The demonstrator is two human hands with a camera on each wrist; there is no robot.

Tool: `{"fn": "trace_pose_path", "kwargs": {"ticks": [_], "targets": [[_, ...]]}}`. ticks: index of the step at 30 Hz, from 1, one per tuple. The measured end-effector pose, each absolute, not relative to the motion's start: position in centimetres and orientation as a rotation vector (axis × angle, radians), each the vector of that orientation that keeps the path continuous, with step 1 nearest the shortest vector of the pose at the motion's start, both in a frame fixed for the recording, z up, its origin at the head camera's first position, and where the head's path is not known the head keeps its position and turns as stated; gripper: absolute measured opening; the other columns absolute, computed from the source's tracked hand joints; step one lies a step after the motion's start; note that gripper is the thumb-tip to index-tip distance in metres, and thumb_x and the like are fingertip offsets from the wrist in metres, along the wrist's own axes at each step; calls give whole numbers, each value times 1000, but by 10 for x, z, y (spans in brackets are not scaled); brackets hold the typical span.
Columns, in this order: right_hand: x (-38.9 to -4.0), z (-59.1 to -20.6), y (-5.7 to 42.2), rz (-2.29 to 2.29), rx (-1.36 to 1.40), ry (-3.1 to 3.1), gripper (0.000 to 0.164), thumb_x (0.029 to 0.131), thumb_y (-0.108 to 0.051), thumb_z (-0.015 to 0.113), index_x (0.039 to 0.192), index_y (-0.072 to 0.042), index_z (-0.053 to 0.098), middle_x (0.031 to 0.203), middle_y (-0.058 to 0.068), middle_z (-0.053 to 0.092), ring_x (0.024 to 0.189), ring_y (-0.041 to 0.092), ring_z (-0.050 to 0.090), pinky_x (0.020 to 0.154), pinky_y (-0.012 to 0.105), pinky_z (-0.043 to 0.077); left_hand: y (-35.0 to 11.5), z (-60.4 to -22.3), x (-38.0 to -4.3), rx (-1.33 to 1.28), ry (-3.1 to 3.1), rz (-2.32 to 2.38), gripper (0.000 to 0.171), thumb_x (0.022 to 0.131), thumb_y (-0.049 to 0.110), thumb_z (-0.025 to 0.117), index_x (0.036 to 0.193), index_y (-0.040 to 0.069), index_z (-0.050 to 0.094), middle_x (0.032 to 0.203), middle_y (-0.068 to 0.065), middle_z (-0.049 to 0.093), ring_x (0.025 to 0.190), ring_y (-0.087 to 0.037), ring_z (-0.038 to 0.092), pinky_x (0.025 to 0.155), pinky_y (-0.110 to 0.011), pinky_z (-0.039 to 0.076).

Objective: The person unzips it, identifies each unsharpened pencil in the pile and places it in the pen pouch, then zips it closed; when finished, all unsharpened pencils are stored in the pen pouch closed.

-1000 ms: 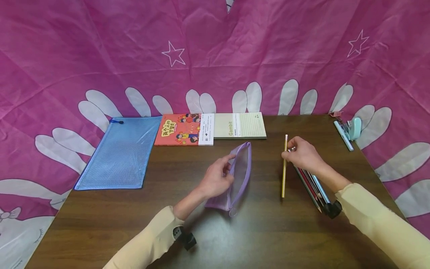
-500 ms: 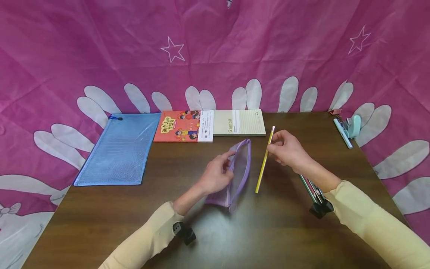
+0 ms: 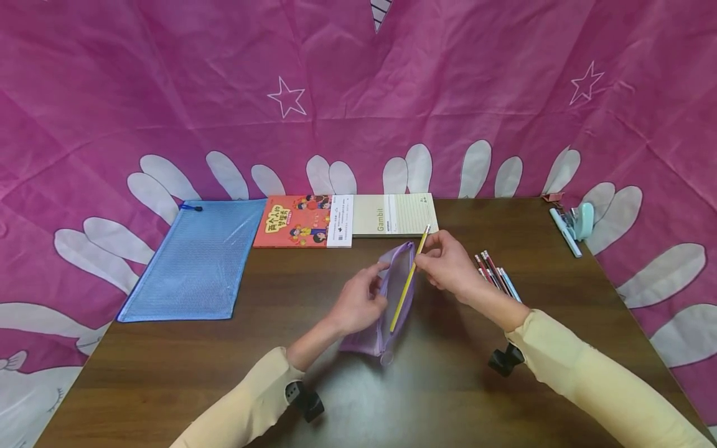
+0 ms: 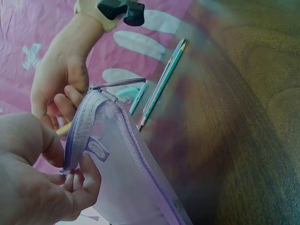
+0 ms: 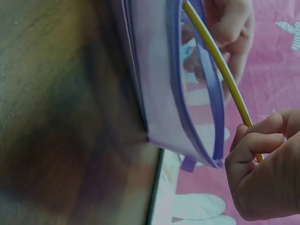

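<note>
A purple mesh pencil case [image 3: 366, 341] stands on the table with its zipped mouth spread wide. My left hand [image 3: 361, 302] pinches one edge of that mouth, thumb and fingers on the zipper band in the left wrist view [image 4: 51, 178]. Between thumb and fingers of my right hand [image 3: 448, 264] is a yellow pencil [image 3: 404, 292], tilted, its white eraser end up. The pencil's lower end lies over the case's opening, and in the right wrist view its tip [image 5: 188, 8] is right at the zipper edge.
Several pencils [image 3: 495, 274] lie right of the right hand, partly behind its forearm. A stapler [image 3: 584, 221] and light-blue pen [image 3: 566, 232] sit at the far right. Along the back are a notebook [image 3: 366, 214], a red book [image 3: 291, 221] and a blue zip folder [image 3: 193, 261].
My right hand has carried the yellow pencil leftward from near the other pencils to over the case's mouth. My left hand keeps its hold on the case.
</note>
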State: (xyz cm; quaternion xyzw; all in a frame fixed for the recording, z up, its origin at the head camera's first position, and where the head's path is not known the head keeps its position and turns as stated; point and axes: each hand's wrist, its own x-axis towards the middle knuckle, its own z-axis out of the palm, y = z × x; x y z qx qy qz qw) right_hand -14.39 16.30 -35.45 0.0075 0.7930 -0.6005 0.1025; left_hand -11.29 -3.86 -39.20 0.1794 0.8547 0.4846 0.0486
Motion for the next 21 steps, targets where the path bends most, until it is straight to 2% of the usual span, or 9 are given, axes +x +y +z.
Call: {"fn": "trace_pose_path", "kwargs": {"ticks": [14,21], "targets": [[-139,-368,145,-1672,-4,2385,35,80,-3,61,110,0,44,77,18,66,46,13,46,41,22,33,-38,-392,-115,522,2601,1492,66,76,-6,58,142,0,51,96,-6,57,85,-17,56,74,-31,49],[-138,-369,141,-1590,13,2406,32,83,-4,63,111,3,49,74,12,64,48,13,50,40,21,32,-39,-391,-115,514,2596,1486,68,77,-6,58,144,0,49,98,-6,57,87,-19,57,74,-32,50]]}}
